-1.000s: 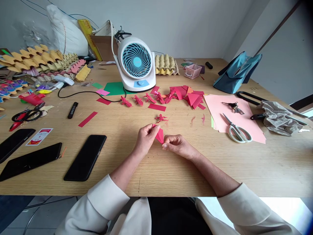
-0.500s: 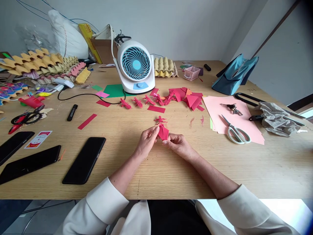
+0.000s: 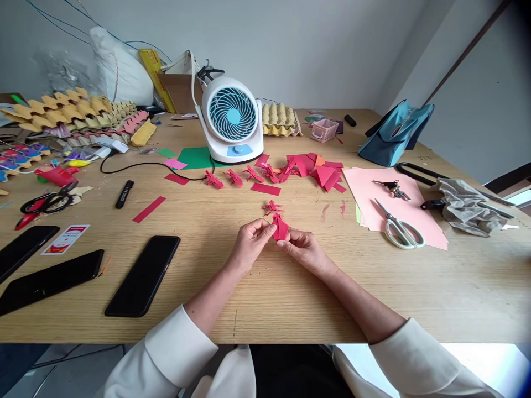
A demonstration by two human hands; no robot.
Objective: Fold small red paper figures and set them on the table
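A small folded red paper piece (image 3: 281,229), roughly kite-shaped, is held just above the table between both hands. My left hand (image 3: 252,242) pinches its left side with thumb and fingers. On the right, my right hand (image 3: 305,250) grips its lower right corner, thumb on top. Just beyond the hands lies a red folded paper figure (image 3: 272,207) with thin spread points. Farther back several similar red paper figures (image 3: 234,178) stand in a row, leading to a pile of red paper pieces (image 3: 326,176). Fingertips behind the held paper are hidden.
A white fan (image 3: 233,119) stands behind the row. Scissors (image 3: 400,226) and keys (image 3: 396,189) lie on pink paper sheets (image 3: 365,193) at right, near a blue bag (image 3: 394,135). To the left are a black marker (image 3: 124,194), a phone (image 3: 143,276) and black-handled scissors (image 3: 50,202).
The left thumb has shifted slightly down along the edge of the folded paper, which has turned a little. Both hands keep their grip. The whole view has moved slightly.
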